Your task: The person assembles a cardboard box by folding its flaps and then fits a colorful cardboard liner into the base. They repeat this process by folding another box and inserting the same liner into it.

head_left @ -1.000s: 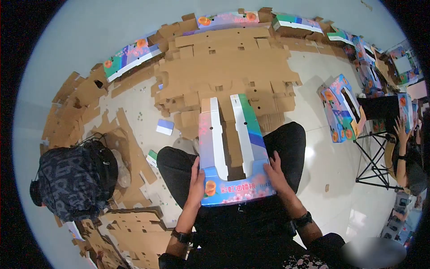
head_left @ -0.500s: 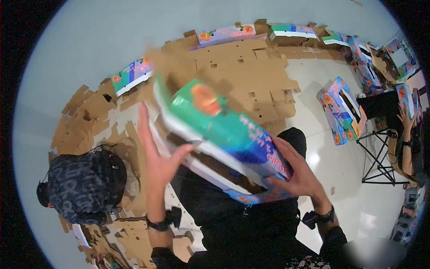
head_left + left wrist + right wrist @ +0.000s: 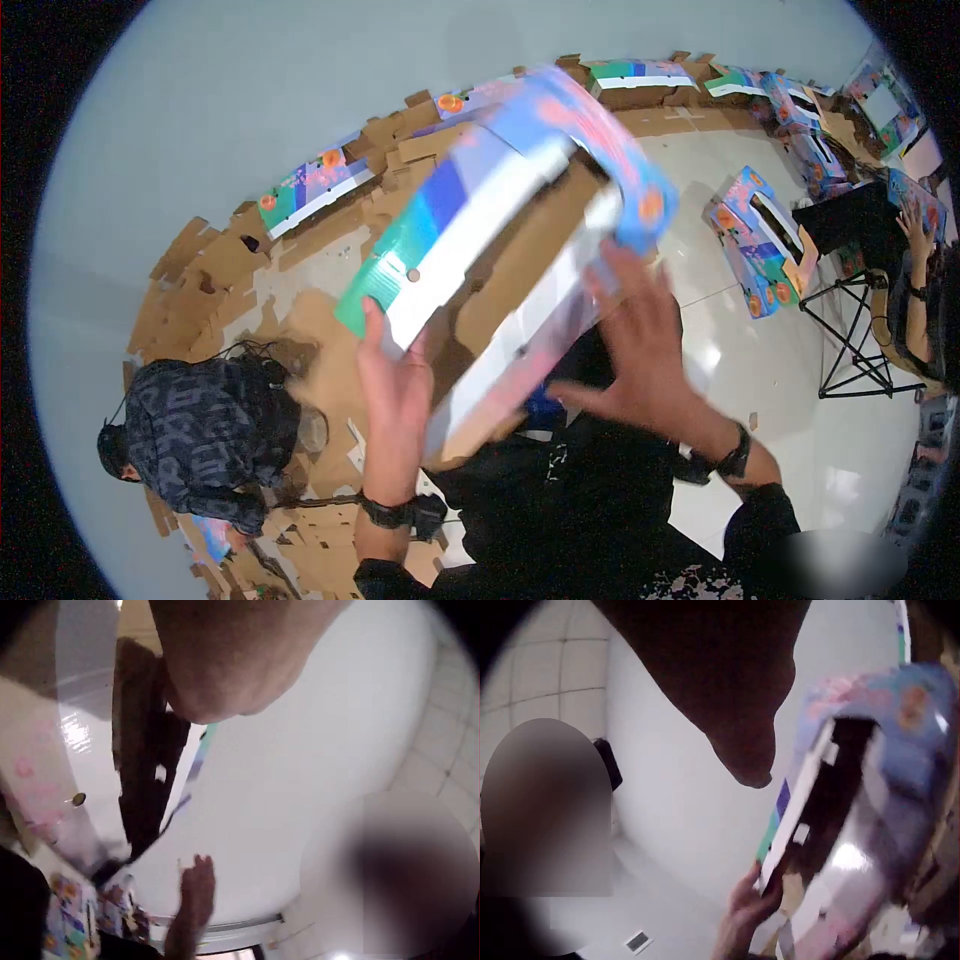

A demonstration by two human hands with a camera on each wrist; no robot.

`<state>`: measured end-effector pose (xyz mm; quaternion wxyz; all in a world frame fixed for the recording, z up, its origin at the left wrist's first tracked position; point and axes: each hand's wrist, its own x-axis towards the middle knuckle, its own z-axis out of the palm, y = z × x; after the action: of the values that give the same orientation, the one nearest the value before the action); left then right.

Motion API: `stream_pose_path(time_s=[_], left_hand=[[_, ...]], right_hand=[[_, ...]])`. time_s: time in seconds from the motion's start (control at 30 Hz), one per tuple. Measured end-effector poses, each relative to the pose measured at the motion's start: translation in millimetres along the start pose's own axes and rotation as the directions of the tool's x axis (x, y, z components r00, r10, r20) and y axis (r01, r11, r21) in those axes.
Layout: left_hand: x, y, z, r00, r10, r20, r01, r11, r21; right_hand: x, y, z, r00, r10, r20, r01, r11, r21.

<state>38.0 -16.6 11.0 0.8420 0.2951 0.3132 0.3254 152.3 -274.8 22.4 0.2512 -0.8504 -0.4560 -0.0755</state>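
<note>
A peach-printed carton (image 3: 450,215), blue, green and pink with white inner flaps and a long open slot, is held up tilted in front of my body. My left hand (image 3: 395,390) grips its green end at the lower left, the thumb on the outer face and the fingers behind the flap. My right hand (image 3: 645,345), blurred, has spread fingers and overlaps the carton's right side near the blue end. In the right wrist view, the fingers stand apart from the carton (image 3: 915,750). The left wrist view shows the carton's glossy white flap (image 3: 90,765) beside the dark slot.
Flattened brown cardboard (image 3: 190,260) covers much of the floor, and printed cartons (image 3: 320,190) line the wall. A person in a dark patterned top (image 3: 210,420) bends down at left. At right, another carton (image 3: 755,245) stands near a folding stool (image 3: 850,340) and another person's hand (image 3: 915,230).
The carton has risen off my lap and turned round, its blue end now pointing up and away. My left hand has taken its green end, and my right hand has let go.
</note>
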Motion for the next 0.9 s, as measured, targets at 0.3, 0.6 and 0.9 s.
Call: stream_pose_path(time_s=[0.3,0.6,0.9], left_hand=[[-26,-13,10,0.945,-0.226,0.238,0.285,0.925,-0.250],[-55,-98,-104,0.822,-0.568,-0.044,0.555,0.815,-0.169],[-140,-70,-213,0.957,0.063,0.282,-0.277,-0.077,0.958]], right_hand=[[24,34,3,0.986,-0.145,-0.086,0.135,0.984,-0.118],[-64,76,71,0.917,-0.192,0.351,0.161,0.980,0.115],[-227,47,74,0.615,0.611,0.498,-0.784,0.409,0.467]])
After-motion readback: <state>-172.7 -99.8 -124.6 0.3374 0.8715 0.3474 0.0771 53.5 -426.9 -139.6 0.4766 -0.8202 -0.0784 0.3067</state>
